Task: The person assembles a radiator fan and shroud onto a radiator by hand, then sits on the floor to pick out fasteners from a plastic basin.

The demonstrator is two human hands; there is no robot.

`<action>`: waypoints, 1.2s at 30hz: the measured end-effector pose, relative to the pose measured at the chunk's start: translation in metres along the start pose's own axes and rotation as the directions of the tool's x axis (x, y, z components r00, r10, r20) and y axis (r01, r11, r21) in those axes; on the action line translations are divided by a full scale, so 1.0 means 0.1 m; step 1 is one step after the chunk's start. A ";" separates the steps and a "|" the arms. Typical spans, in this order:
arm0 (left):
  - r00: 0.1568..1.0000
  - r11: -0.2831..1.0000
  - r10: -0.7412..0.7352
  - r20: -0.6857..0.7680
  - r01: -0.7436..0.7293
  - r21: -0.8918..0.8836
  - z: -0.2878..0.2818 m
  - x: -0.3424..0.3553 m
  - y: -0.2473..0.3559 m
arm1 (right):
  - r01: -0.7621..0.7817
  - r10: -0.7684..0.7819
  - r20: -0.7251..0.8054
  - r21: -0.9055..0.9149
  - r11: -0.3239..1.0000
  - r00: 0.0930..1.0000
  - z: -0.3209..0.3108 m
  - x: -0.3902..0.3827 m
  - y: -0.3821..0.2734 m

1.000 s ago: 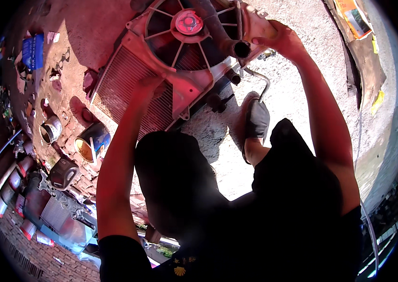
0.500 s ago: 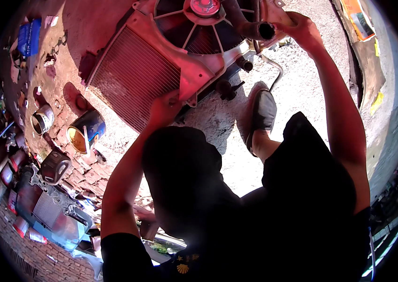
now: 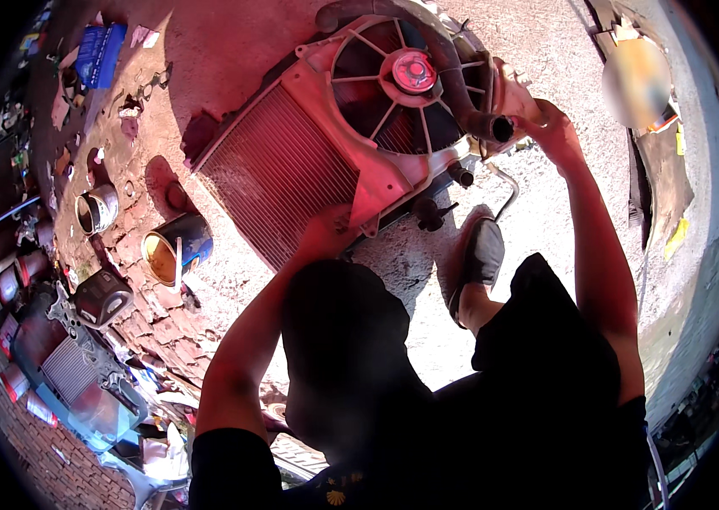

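While the left hand [image 3: 328, 232] curls at the near edge of the radiator [image 3: 279, 170], its closure hidden, the right hand [image 3: 553, 134] clasps the side tank [image 3: 511, 90] | step: apparently two-handed steadying; next move calls for even support | radiator between hands, beyond a shoe [image 3: 483, 252], over sunlit ground [image 3: 546, 229] | farther left: paint can [image 3: 195, 238], brick paving [image 3: 149, 331]

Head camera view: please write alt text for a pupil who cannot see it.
A person's left hand is at the lower edge of a radiator with a round fan, the right hand at its right end. A dark shoe stands nearby on sunlit ground; an open bucket is at left.
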State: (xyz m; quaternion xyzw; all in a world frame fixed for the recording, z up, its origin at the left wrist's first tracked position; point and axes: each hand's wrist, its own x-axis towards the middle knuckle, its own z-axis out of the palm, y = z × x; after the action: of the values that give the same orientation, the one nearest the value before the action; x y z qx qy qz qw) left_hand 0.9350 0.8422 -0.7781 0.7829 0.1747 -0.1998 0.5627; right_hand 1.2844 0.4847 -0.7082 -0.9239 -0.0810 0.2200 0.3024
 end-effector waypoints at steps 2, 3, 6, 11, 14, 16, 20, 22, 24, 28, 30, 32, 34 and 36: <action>0.999 0.999 0.020 -0.045 -0.018 0.041 -0.03 -0.01 -0.11 | 0.023 -0.021 -0.017 0.080 0.997 1.000 0.05 -0.05 -0.05; 0.998 0.997 0.031 -0.060 -0.027 0.072 -0.01 -0.01 -0.10 | 0.024 -0.024 -0.008 0.107 0.994 1.000 0.06 -0.06 -0.03; 0.998 0.998 0.028 -0.050 -0.025 0.050 0.00 -0.01 0.05 | 0.019 -0.018 -0.012 0.055 0.998 1.000 0.02 -0.06 0.02; 0.998 0.998 0.040 -0.039 -0.038 0.044 0.00 -0.02 -0.12 | 0.009 -0.009 -0.004 -0.023 1.000 1.000 0.00 -0.04 -0.05; 0.998 0.996 0.048 -0.046 -0.044 0.078 -0.01 -0.03 -0.07 | 0.002 -0.003 -0.016 -0.019 1.000 1.000 0.01 -0.04 -0.05; 0.998 0.993 0.039 -0.039 -0.035 0.109 -0.03 -0.02 -0.02 | -0.022 0.021 -0.012 -0.057 0.998 1.000 -0.01 -0.02 -0.01; 0.999 0.995 0.034 -0.039 -0.030 0.093 -0.01 -0.04 0.01 | -0.040 0.040 -0.008 -0.020 0.999 0.999 -0.02 -0.07 -0.03; 0.997 0.994 0.048 -0.061 -0.042 0.105 0.03 -0.03 0.03 | -0.016 0.015 -0.013 -0.087 0.996 1.000 -0.08 -0.06 0.01; 0.995 0.986 -0.039 -0.093 0.053 0.158 0.06 -0.02 -0.01 | -0.028 0.027 -0.014 -0.050 0.998 1.000 -0.02 -0.07 0.01; 0.998 0.986 0.063 -0.022 -0.066 -0.156 0.06 0.01 -0.24 | -0.032 0.031 -0.009 -0.120 0.992 0.999 -0.02 -0.05 -0.08; 0.999 0.997 0.042 -0.015 -0.041 0.059 0.05 0.02 -0.18 | -0.054 0.056 0.017 -0.111 0.992 0.998 -0.06 -0.07 -0.08; 1.000 0.998 0.025 -0.008 -0.024 0.053 0.05 0.01 -0.10 | -0.052 0.054 0.015 -0.120 0.991 0.998 -0.06 -0.08 -0.07; 1.000 0.999 0.013 -0.011 -0.013 0.051 0.05 0.04 -0.11 | -0.040 0.044 0.022 -0.139 0.989 0.999 -0.07 -0.04 -0.05; 0.999 0.997 0.019 0.036 -0.016 -0.080 0.03 0.04 -0.14 | -0.027 0.030 0.026 -0.133 0.991 0.999 -0.05 -0.01 0.00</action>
State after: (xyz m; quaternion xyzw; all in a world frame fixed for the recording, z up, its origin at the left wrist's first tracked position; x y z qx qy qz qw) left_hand 0.9314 0.8433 -0.7924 0.7575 0.1655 -0.2020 0.5983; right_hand 1.2860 0.4825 -0.7044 -0.9398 -0.0864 0.2312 0.2362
